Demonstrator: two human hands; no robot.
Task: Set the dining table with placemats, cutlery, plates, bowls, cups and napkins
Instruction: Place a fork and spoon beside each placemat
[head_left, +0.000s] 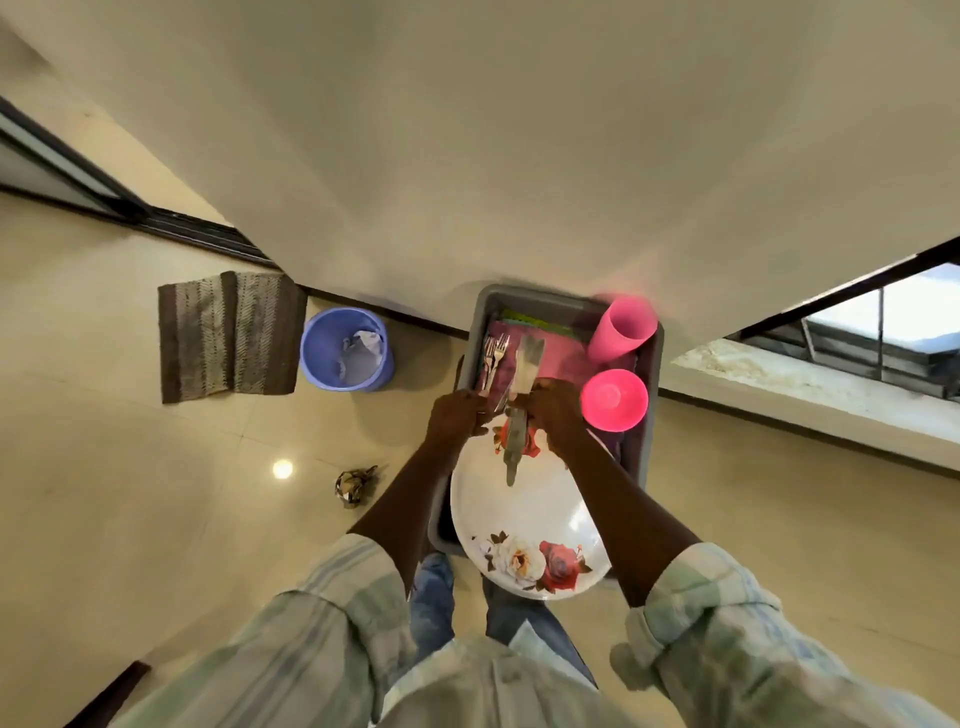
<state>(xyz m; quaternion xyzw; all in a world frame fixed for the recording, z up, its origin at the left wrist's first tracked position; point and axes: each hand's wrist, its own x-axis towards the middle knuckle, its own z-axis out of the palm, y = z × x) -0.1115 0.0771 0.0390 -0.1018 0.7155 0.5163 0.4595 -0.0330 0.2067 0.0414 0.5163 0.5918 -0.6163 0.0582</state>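
A grey tub (652, 374) stands against the wall in front of me. Inside lie pink and green placemats (561, 343), a pink cup (623, 325) on its side and a pink bowl (614, 400). A white plate with rose prints (524, 525) leans out over the tub's near edge. My left hand (456, 413) grips the handles of several forks (494, 347) at the tub's left side. My right hand (553, 413) holds a bundle of flat steel cutlery (525, 364), with its lower end hanging over the plate.
A blue bucket (345, 348) with crumpled paper stands on the floor to the left, beside a brown striped mat (228, 335). A crumpled wrapper (356, 486) lies on the tiles. A window ledge (810, 384) runs at the right, a door track (197, 228) at the left.
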